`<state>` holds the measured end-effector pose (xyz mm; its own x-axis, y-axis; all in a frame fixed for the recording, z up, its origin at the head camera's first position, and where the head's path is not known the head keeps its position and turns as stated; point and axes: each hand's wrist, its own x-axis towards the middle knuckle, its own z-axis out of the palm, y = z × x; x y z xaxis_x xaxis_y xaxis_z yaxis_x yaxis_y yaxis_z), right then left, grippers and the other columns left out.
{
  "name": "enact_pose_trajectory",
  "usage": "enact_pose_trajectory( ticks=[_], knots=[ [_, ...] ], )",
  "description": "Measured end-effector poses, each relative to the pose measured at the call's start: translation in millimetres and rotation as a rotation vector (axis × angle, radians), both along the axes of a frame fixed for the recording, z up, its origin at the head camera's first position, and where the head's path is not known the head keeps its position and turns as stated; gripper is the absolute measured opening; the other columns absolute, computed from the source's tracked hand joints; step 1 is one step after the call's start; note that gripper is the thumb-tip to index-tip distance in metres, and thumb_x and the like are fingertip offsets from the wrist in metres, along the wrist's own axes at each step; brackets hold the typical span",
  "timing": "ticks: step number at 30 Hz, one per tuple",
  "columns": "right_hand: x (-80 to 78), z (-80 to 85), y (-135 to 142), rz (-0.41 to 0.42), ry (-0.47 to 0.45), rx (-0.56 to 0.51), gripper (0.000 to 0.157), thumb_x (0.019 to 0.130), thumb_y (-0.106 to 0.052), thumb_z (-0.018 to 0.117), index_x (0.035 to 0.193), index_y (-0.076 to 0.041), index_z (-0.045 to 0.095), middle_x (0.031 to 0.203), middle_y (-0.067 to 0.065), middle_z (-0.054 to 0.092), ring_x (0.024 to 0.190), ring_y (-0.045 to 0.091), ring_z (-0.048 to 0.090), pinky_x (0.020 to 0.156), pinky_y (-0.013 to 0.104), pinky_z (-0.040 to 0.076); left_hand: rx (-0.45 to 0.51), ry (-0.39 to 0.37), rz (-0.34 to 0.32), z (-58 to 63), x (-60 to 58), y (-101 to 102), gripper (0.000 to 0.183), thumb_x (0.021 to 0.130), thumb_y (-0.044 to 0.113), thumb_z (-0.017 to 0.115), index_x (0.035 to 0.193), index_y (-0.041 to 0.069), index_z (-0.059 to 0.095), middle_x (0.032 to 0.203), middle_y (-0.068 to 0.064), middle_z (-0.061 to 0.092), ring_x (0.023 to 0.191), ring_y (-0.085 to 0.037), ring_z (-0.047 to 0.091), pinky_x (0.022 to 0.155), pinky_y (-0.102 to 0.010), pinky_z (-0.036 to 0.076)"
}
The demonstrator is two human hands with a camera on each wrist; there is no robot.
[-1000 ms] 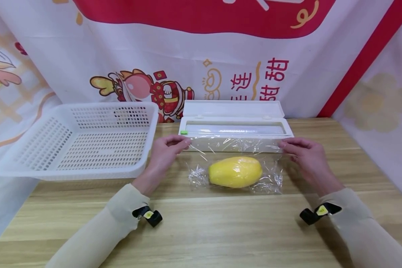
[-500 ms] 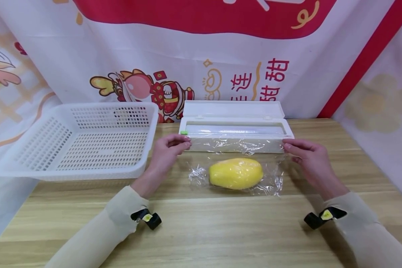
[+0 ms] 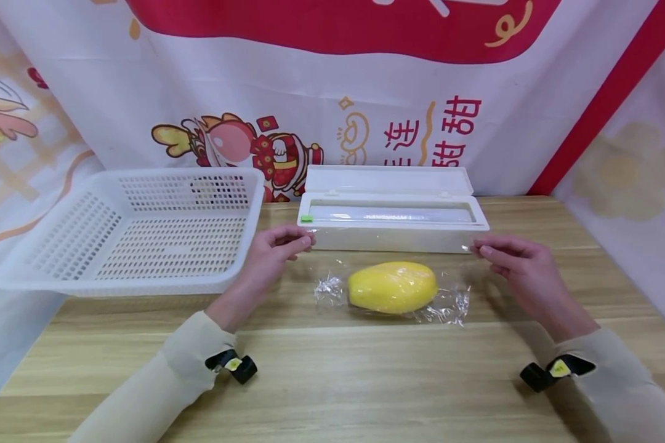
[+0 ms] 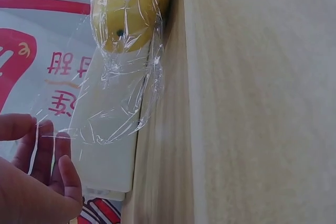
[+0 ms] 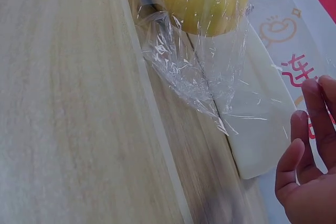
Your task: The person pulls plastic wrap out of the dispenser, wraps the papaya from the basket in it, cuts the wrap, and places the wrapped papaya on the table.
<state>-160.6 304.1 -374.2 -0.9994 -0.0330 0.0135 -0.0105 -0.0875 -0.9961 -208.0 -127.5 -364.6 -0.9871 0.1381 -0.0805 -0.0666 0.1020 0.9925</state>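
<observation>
A yellow oblong fruit (image 3: 392, 287), its exact kind unclear, lies under clear plastic wrap (image 3: 452, 301) on the table, in front of the wrap dispenser. The wrap bunches in wrinkles at both ends of the fruit. At the film's far left corner, my left hand (image 3: 266, 258) pinches the wrap between thumb and fingers. My right hand (image 3: 523, 271) pinches its far right corner. Between them the far edge of the film stretches before the white dispenser (image 3: 399, 240), whose lid (image 3: 388, 179) stands raised. Both wrist views show the wrapped fruit and wrinkled film ends.
On the left stands a white perforated basket (image 3: 227, 283), close to my left forearm. A green slider (image 3: 306, 219) sits at the dispenser's left end, and a film roll (image 3: 393, 213) lies inside. A printed cloth (image 3: 244, 67) hangs behind the wooden table (image 3: 354, 381).
My right hand has moved a little rightward and nearer, while the left stays almost in place. The film between them has drawn tighter, with fewer wrinkles across the dispenser's front.
</observation>
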Motion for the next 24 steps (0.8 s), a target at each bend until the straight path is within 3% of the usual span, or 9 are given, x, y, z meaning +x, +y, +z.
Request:
enact_pose_trajectory(
  ticks=[6,12,20,24],
  knots=[
    [5.3,-2.0,3,0.083,0.069,-0.04,0.023,0.104,0.001,0.062,0.119,-0.006,0.078,0.11,-0.005,0.083,0.1,0.005,0.074,0.076,0.019,0.057,0.002,0.015,-0.046,0.6,4.3,0,0.018,0.104,0.015,0.064,0.116,0.004,0.072,0.104,0.004,0.078,0.103,-0.015,0.07,0.101,-0.046,0.052],
    [10.0,-4.2,10,0.144,0.089,-0.054,0.028,0.105,0.006,0.055,0.117,-0.006,0.078,0.114,-0.002,0.082,0.105,0.006,0.075,0.079,0.019,0.058,-0.006,0.001,-0.055,0.9,6.9,1,0.02,0.105,0.017,0.059,0.112,0.002,0.072,0.104,0.001,0.077,0.105,-0.017,0.068,0.101,-0.048,0.052],
    [14.8,-7.7,18,0.226,0.125,0.049,0.03,0.105,0.008,0.052,0.117,-0.003,0.077,0.115,-0.002,0.082,0.11,0.007,0.072,0.087,0.021,0.056,-0.035,-0.014,-0.07,-1.8,8.6,1,0.024,0.105,0.018,0.055,0.105,0.004,0.074,0.103,-0.001,0.076,0.105,-0.019,0.067,0.098,-0.044,0.053],
    [16.3,-6.7,21,0.25,0.123,0.173,0.025,0.106,0.006,0.054,0.119,0.002,0.075,0.117,-0.003,0.081,0.111,0.008,0.072,0.093,0.02,0.056,-0.061,-0.027,-0.069,-3.4,8.6,1,0.023,0.104,0.018,0.055,0.103,0.005,0.074,0.102,-0.001,0.077,0.104,-0.018,0.067,0.098,-0.042,0.053]
  ],
)
